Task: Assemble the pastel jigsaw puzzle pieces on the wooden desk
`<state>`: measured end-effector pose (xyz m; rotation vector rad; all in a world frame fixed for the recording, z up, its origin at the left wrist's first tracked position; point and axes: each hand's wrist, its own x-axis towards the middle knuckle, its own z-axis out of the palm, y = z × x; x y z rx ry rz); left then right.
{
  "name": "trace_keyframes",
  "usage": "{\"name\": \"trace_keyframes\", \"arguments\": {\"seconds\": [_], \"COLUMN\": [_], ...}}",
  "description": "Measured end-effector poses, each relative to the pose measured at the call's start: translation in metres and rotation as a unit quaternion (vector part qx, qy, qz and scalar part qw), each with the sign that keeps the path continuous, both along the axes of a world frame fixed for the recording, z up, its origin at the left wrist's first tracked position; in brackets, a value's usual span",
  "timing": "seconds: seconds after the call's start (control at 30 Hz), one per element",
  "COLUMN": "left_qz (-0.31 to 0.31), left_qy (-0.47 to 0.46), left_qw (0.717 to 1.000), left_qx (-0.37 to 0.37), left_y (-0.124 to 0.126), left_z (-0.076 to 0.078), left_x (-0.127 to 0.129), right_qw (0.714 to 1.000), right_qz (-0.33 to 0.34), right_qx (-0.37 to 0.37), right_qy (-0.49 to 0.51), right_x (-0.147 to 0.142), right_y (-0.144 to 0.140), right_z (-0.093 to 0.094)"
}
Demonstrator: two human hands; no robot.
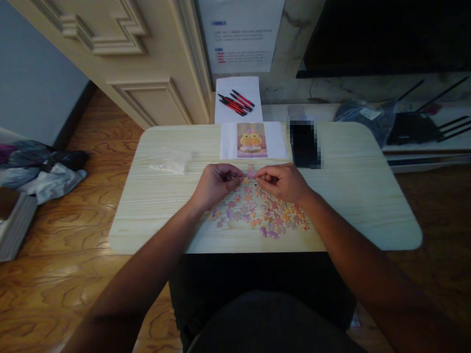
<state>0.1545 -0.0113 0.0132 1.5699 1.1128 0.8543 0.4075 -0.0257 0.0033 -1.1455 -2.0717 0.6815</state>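
My left hand and my right hand face each other above the middle of the table, their fingers pinched. A small pinkish-purple jigsaw puzzle piece shows between the fingertips, and both hands appear to grip it. Below and around them lie many loose jigsaw puzzle pieces in pink, orange, yellow and purple. Just beyond the hands is a white sheet with a printed picture of a yellow figure in a pink hat.
A crumpled clear plastic bag lies on the light wooden table at the left. At the back right rests a dark phone, partly pixelated. Several red and black pens lie on white paper behind the table. A router stands farther right.
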Motion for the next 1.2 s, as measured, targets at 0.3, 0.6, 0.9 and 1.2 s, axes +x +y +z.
{"name": "trace_keyframes", "arguments": {"seconds": [0.3,0.6,0.9,1.2], "left_qz": [-0.003,-0.008,-0.018,-0.077], "left_qy": [-0.032,-0.012,0.088,0.156], "left_qw": [0.999,1.000,0.985,0.957], "left_qx": [-0.030,-0.006,0.148,0.233], "left_y": [-0.002,-0.005,-0.006,-0.004], "left_z": [-0.003,0.002,-0.005,-0.009], "left_x": [0.005,0.004,-0.001,-0.001], "right_qw": [1.000,0.999,0.999,0.997], "right_qz": [0.028,0.023,0.025,0.021], "right_qx": [-0.001,-0.021,0.001,-0.027], "right_qy": [-0.011,-0.012,-0.032,-0.076], "right_x": [-0.002,-0.001,0.007,0.013], "right_y": [-0.001,-0.001,0.002,0.003], "right_z": [0.000,0.000,-0.002,0.000]}}
